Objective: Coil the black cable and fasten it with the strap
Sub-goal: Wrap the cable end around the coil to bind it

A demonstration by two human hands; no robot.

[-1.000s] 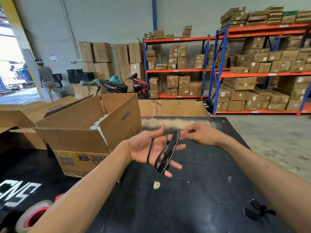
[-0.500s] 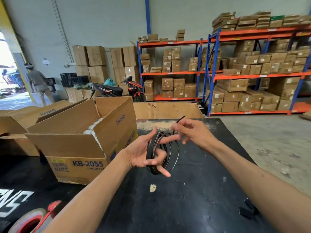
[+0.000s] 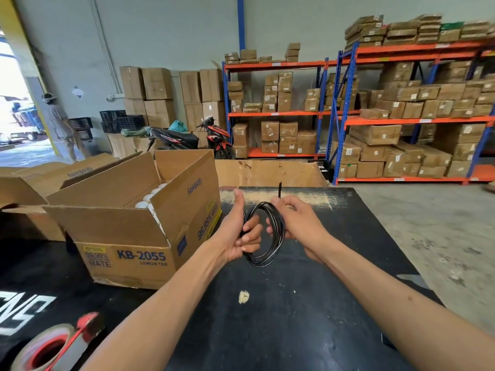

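Observation:
The black cable (image 3: 278, 231) is wound into a round coil of several loops, held upright above the black table (image 3: 267, 317). My left hand (image 3: 238, 234) grips the coil's left side with curled fingers, thumb up. My right hand (image 3: 300, 223) pinches the coil's right side at its top. The cable's loose end sticks straight up above that hand's fingers. The strap is not visible in this view.
An open cardboard box (image 3: 128, 236) marked KB-2055, with white round items inside, stands just left of my hands. A tape dispenser (image 3: 51, 346) lies at the near left corner. The table's right edge drops to a concrete floor (image 3: 428, 236). Shelves of cartons stand behind.
My left hand has closed from a spread palm into a grip on the loops. The coil has turned upright and rounder. My right hand has moved onto the coil, with the cable end pointing up.

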